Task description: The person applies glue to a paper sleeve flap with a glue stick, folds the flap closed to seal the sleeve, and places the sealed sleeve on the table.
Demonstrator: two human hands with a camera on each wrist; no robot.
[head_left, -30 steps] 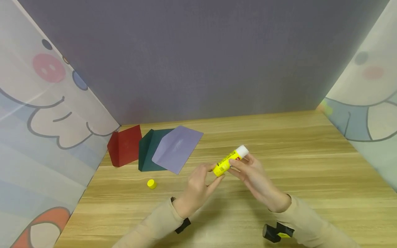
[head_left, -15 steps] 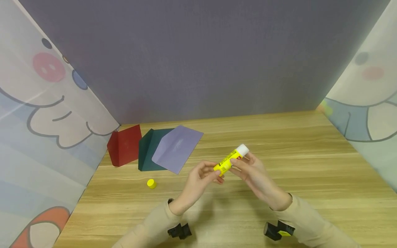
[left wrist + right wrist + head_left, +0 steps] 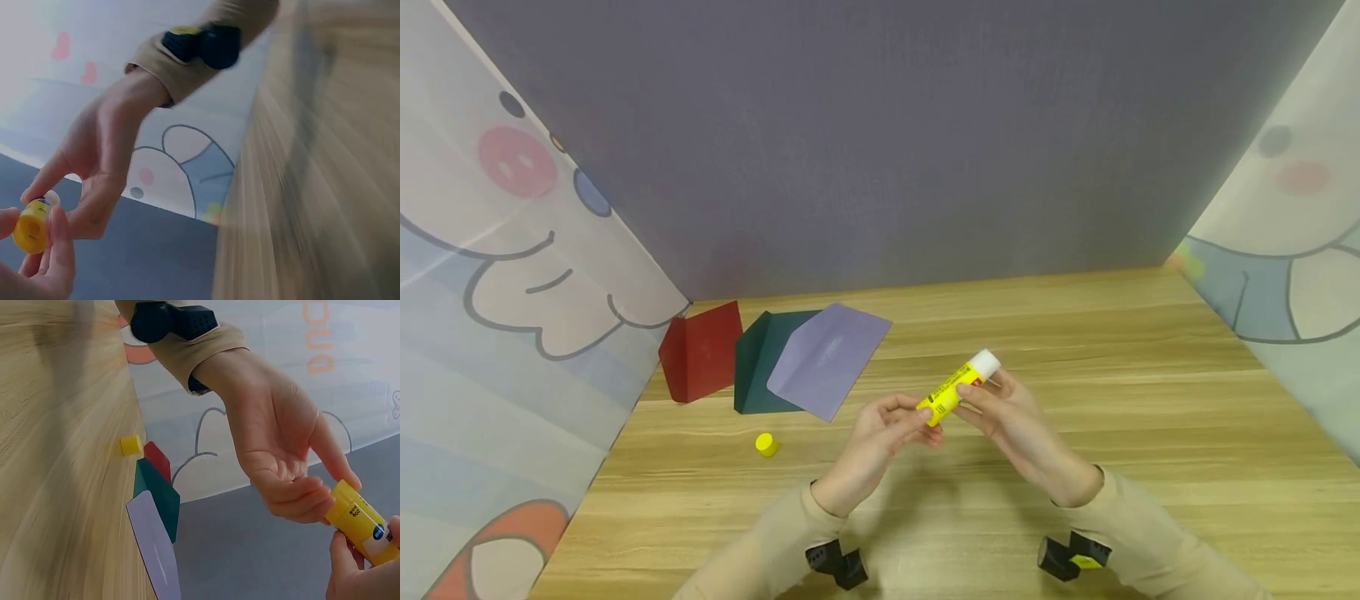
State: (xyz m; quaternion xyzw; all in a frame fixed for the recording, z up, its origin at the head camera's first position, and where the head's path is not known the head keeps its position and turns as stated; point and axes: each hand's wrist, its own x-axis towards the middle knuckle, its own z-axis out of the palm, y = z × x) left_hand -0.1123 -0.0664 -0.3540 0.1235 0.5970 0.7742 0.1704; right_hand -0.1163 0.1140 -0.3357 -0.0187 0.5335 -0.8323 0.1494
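Above the table, both hands hold a yellow glue stick (image 3: 946,398), tilted with its white end up to the right. My right hand (image 3: 1026,437) grips its body between thumb and fingers. At the lower end, my left hand (image 3: 867,450) pinches the yellow base, thumb on the near side. The right wrist view shows the left fingertips right at that base, with printed label on the glue stick (image 3: 367,528). In the left wrist view the round bottom of the glue stick (image 3: 30,234) faces the camera. Its yellow cap (image 3: 767,445) stands apart on the table, left of the hands.
Three envelopes with open flaps lie at the back left: a red one (image 3: 711,354), a dark green one (image 3: 758,367) and a lilac one (image 3: 835,358) overlapping the green. A grey panel (image 3: 910,150) rises behind the wooden table (image 3: 1135,367), with cartoon-printed sheets on both sides.
My left hand has rolled at the glue stick's base, its thumb coming from below up to the near side. The right hand and the glue stick have barely moved.
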